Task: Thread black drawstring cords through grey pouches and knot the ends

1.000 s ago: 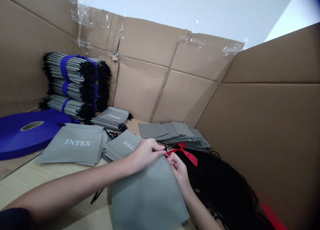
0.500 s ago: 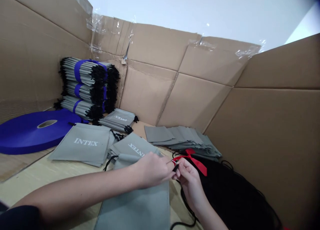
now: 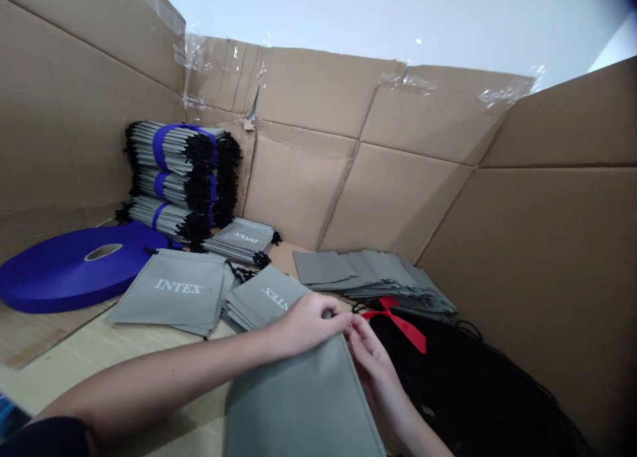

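A plain grey drawstring pouch (image 3: 298, 407) stands tilted below my hands, its top edge up at my fingers. My left hand (image 3: 311, 324) is closed on that edge, thumb and fingertips pinched towards the right corner. At the same corner my right hand (image 3: 373, 361) has its fingers curled in, fingertips meeting those of the left. What lies between the fingertips is mostly hidden. Just to the right is a large bundle of black cord (image 3: 478, 384) with a red ribbon (image 3: 405, 331) tied on it. Behind my left hand lie grey pouches printed INTEX (image 3: 269, 291).
More printed pouches (image 3: 174, 288) lie at left, beside a large roll of blue strap (image 3: 54, 268). Strapped pouch bundles (image 3: 174, 178) are stacked in the back corner, a smaller stack (image 3: 243, 238) before them. Grey fabric pieces (image 3: 373, 274) lie behind the cord. Cardboard walls (image 3: 303, 185) enclose the table.
The pouch has been lifted and turned to the right, its top edge now up at my fingers. The small metal piece and black cord end between my hands no longer show.
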Tool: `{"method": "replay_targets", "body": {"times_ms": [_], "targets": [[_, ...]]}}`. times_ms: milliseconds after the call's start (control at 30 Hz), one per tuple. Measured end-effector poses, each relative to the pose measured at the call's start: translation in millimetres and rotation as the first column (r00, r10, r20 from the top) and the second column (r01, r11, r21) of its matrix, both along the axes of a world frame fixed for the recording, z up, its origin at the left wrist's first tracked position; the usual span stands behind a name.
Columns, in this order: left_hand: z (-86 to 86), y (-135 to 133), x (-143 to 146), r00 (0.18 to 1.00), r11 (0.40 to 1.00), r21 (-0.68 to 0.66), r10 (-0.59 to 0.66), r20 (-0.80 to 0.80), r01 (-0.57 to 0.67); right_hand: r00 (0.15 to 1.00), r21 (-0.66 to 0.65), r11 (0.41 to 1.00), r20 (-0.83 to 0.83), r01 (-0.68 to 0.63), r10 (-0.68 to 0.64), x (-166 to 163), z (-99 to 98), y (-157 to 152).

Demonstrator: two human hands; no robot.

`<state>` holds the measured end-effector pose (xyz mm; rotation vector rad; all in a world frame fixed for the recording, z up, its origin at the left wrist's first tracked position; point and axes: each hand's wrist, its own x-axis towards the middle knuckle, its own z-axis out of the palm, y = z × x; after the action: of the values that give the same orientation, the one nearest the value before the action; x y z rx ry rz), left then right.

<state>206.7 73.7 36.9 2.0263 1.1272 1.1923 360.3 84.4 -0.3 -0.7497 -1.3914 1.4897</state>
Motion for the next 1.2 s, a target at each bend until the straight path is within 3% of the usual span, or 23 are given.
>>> {"method": "replay_targets", "body": {"times_ms": [100, 233, 467, 667, 767, 933, 1000, 1100, 1200], "targets": [[-3.5, 4, 2, 0.980, 0.989, -0.093, -0.097, 0.171, 0.114, 0.998, 0.102, 0.993, 0.025, 0.057, -0.060, -3, -4.9, 2], [-6.3, 4, 6, 0.945, 0.963, -0.198, -0.118, 0.304, 0.184, 0.992, 0.188, 0.978, 0.069, 0.088, -0.103, -5, -5.1, 2], [-9.1, -3, 13, 0.858, 0.898, -0.383, 0.011, 0.514, 0.217, 0.976, 0.317, 0.939, 0.120, 0.135, -0.181, 4, -8.8, 5], [-4.8, -12, 16, 0.823, 0.832, -0.506, 0.113, 0.556, 0.227, 0.865, 0.526, 0.797, 0.206, 0.296, -0.457, 12, -12.9, 4], [-3.7, -16, 19, 0.801, 0.849, -0.480, 0.122, 0.587, 0.222, 0.779, 0.699, 0.662, 0.245, 0.271, -0.577, 19, -9.8, 5], [-6.6, -17, 24, 0.765, 0.876, -0.429, 0.117, 0.633, 0.220, 0.672, 0.956, 0.293, 0.210, 0.011, -0.710, 34, 1.2, 9], [-6.9, -15, 23, 0.746, 0.822, -0.500, 0.146, 0.649, 0.274, 0.659, 0.977, 0.176, 0.212, -0.122, -0.722, 37, 6.0, 11], [-4.7, -13, 18, 0.700, 0.696, -0.605, 0.206, 0.684, 0.387, 0.691, 0.964, 0.040, 0.216, -0.261, -0.689, 39, 12.3, 11], [-0.9, -13, 14, 0.694, 0.670, -0.624, 0.221, 0.686, 0.404, 0.704, 0.927, -0.138, 0.162, -0.348, -0.691, 37, 17.2, 10]]}}
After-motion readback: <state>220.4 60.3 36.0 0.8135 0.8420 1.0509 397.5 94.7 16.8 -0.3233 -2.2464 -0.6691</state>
